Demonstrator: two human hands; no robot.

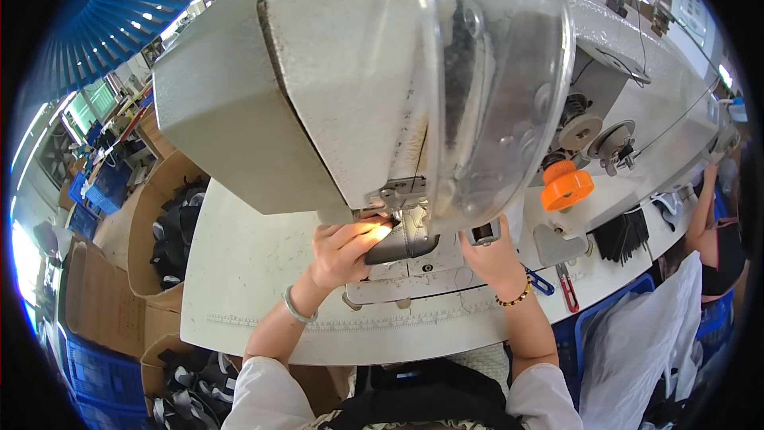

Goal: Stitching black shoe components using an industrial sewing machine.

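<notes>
The left hand (341, 255) has its fingers bunched close together, with the tips on the left end of a dark piece (398, 248). I cannot tell if they pinch it. The piece lies on the sewing machine (342, 72), right under the needle end, and it looks smooth, with a rounded corner. A bright light shines on the fingers there. The right hand (495, 261) is part curled against a small grey and black block (484, 232); I cannot tell how tightly it holds it.

A smooth, pale bangle (298, 307) and a beaded bracelet (516, 299) go round the wrists. In front of the hands, a ruler strip (342, 321) runs along the smooth white table (247, 271).

Blue snips (541, 280) and red snips (567, 287) lie near the right hand. Past them are a flat grey plate (557, 247) and a bunch of thin black strips (621, 237).

The big, boxy machine blocks the view ahead, and its see-through cover (501, 95) bulges out. An orange knob (567, 185) sticks out beside it. A brown cardboard box (143, 227) full of dark bits stands left of the table. Off to the right is a crinkly white bag (637, 350), with another person's arm (700, 211) beyond. A blue ribbed fan (135, 0) fills the top left.
</notes>
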